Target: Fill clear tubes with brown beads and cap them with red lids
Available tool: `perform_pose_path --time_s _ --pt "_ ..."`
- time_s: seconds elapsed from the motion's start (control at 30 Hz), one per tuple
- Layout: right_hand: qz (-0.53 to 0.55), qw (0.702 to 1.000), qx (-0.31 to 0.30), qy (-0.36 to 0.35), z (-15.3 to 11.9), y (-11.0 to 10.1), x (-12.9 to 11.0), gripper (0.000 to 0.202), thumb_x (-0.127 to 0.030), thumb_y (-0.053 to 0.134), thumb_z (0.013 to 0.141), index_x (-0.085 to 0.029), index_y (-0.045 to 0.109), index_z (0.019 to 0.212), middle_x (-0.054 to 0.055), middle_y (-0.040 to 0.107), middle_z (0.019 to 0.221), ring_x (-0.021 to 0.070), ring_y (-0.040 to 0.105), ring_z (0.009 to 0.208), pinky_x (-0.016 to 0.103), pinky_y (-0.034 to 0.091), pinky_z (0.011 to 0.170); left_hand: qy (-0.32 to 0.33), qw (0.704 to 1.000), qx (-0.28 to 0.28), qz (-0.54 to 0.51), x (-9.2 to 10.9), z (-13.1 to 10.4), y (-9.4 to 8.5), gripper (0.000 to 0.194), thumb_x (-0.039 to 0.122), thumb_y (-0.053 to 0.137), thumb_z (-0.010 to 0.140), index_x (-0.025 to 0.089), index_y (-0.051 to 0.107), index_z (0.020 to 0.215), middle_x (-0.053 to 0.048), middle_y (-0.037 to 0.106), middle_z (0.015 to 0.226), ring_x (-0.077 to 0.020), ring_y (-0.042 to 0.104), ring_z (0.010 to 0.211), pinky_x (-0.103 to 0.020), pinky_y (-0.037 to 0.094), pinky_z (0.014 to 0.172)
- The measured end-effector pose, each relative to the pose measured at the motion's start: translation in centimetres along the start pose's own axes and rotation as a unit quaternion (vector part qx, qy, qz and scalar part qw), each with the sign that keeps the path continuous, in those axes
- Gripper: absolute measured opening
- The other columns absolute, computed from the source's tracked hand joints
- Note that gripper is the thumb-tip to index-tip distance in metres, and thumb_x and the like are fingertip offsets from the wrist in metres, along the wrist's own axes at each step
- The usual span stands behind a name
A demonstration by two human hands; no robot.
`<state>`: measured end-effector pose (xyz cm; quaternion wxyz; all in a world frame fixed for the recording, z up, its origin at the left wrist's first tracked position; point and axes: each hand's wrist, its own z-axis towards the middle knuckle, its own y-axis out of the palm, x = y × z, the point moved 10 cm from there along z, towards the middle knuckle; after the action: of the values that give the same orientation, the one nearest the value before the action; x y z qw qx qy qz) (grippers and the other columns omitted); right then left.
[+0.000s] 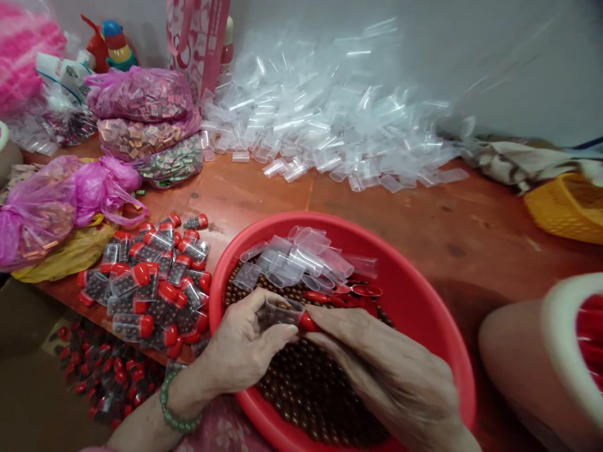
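Note:
Above a red basin [438, 326] of round brown balls [311, 383], my left hand [235, 345] is closed around a clear plastic tube [285, 311], which lies nearly level. At the tube's right end my right hand [386, 364] pinches a small red cap [308, 322] between thumb and fingers. The cap touches or nearly touches the tube; my fingers partly hide the join. A heap of clear tubes [301, 254] rests on the balls at the basin's far side. Beside it lie red plastic pieces [348, 301], some spoon-like.
Capped ball-filled tubes [160, 276] are piled left of the basin, with more in a box [28, 351] below. Clear tubes [330, 138] are heaped against the wall. Pink bags [141, 94] stand back left. A pale bucket [518, 339] and yellow basket [565, 207] are at right.

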<state>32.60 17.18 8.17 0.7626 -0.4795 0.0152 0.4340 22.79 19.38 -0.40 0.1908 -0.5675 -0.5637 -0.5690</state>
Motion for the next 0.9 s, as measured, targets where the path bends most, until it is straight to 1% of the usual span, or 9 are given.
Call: perform_pose_path --time_s 0.1,0.17,0.27,0.33,0.4,0.43,0.5,0.7,0.9 --pt "-0.011 1.0 0.004 -0.017 -0.3 0.2 -0.5 0.029 -0.008 0.059 0.086 -0.021 0.063 0.112 0.007 0.076 0.095 0.0179 0.073 0.082 0.027 0.061 0.076 -0.004 1.0 0.001 0.024 0.0 -0.1 -0.1 0.016 0.021 0.061 0.083 0.014 0.054 0.096 -0.001 0.059 0.084 -0.0107 0.055 0.077 -0.025 0.047 0.077" --pt "0.003 1.0 0.003 0.017 -0.4 0.2 0.2 0.028 -0.008 0.06 0.085 -0.022 0.065 0.11 0.006 0.076 0.095 0.018 0.073 0.082 0.027 0.062 0.075 -0.014 0.999 -0.004 0.039 -0.2 -0.1 0.0 0.017 0.022 0.061 0.083 0.014 0.055 0.096 -0.002 0.059 0.083 -0.0116 0.056 0.077 -0.027 0.048 0.078" --pt "0.095 0.979 0.011 0.18 -0.8 0.1 3.7 0.017 -0.019 0.064 0.084 -0.023 0.068 0.1 0.003 0.076 0.089 0.0168 0.073 0.075 0.025 0.061 0.069 -0.015 0.999 -0.031 0.015 0.0 -0.2 0.6 0.019 0.022 0.06 0.084 0.013 0.055 0.099 -0.006 0.064 0.089 -0.0154 0.062 0.085 -0.031 0.049 0.085" --pt "0.182 0.936 0.05 0.298 -1.5 -0.2 5.9 0.014 -0.028 0.067 0.083 -0.024 0.069 0.096 0.002 0.076 0.085 0.016 0.073 0.072 0.023 0.06 0.064 0.006 0.999 -0.041 0.023 0.4 -0.4 0.8 0.019 0.023 0.058 0.086 0.013 0.055 0.102 -0.009 0.066 0.095 -0.0185 0.063 0.093 -0.033 0.048 0.089" --pt "0.254 0.897 0.098 0.349 -1.7 -0.5 6.6 0.016 -0.032 0.069 0.081 -0.024 0.07 0.094 0.002 0.076 0.084 0.0159 0.072 0.07 0.023 0.059 0.061 0.032 0.995 -0.035 0.083 0.8 -0.6 0.7 0.019 0.023 0.056 0.088 0.012 0.057 0.103 -0.011 0.066 0.1 -0.0199 0.063 0.097 -0.034 0.047 0.09" --pt "0.278 0.887 0.117 0.35 -1.5 -0.7 6.5 0.016 -0.032 0.07 0.081 -0.024 0.07 0.094 0.002 0.076 0.083 0.0157 0.072 0.069 0.023 0.059 0.061 0.043 0.992 -0.029 0.119 1.0 -0.7 0.6 0.019 0.024 0.056 0.089 0.012 0.058 0.103 -0.01 0.066 0.1 -0.0197 0.062 0.096 -0.033 0.047 0.088" --pt "0.299 0.889 0.131 0.32 -0.7 -0.9 5.3 0.014 -0.03 0.07 0.08 -0.025 0.071 0.093 0.001 0.075 0.083 0.0152 0.072 0.07 0.023 0.059 0.063 0.056 0.984 -0.022 0.17 1.1 -0.9 0.6 0.019 0.027 0.055 0.09 0.013 0.06 0.102 -0.008 0.065 0.095 -0.0177 0.06 0.09 -0.03 0.047 0.084" --pt "0.208 0.962 0.075 0.158 0.9 0.0 0.8 0.023 -0.013 0.062 0.085 -0.027 0.066 0.103 0.002 0.072 0.09 0.0162 0.069 0.08 0.03 0.059 0.071 0.073 0.985 -0.033 0.151 1.2 -1.1 0.8 0.019 0.026 0.056 0.09 0.016 0.062 0.105 -0.002 0.062 0.092 -0.0138 0.054 0.086 -0.025 0.044 0.081" --pt "0.107 0.988 0.044 0.099 1.1 0.1 -0.2 0.028 -0.008 0.06 0.085 -0.025 0.062 0.107 0.002 0.071 0.091 0.0152 0.068 0.081 0.028 0.058 0.072 0.072 0.983 -0.039 0.162 1.3 -1.1 0.7 0.016 0.023 0.053 0.089 0.014 0.061 0.101 -0.001 0.058 0.086 -0.0122 0.05 0.079 -0.024 0.041 0.075"
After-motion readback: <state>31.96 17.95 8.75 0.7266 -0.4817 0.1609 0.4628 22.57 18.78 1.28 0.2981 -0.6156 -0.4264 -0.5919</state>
